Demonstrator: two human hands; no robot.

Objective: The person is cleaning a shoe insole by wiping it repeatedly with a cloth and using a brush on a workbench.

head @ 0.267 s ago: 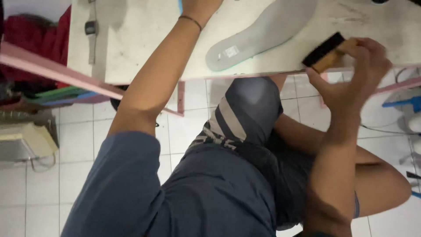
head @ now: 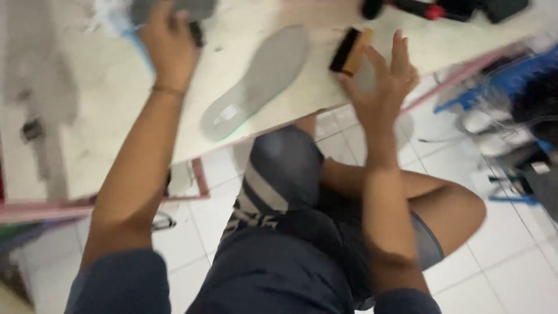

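My left hand (head: 170,43) reaches over the white table (head: 99,99) and grips a blurred grey object (head: 174,8) at the far edge; I cannot tell what it is. My right hand (head: 381,81) holds a small wooden brush with black bristles (head: 349,51) just above the table's near edge. A grey shoe insole (head: 258,78) lies flat on the table between my two hands, touched by neither.
Dark tools with a red part (head: 442,8) lie at the table's far right. A blue wire rack (head: 511,75) stands on the white tiled floor (head: 511,244) to the right. My knees sit under the table edge.
The view has tilted and shifted. My left hand now shows at the far edge on the grey object. My right hand with the brush has moved left, closer to the insole.
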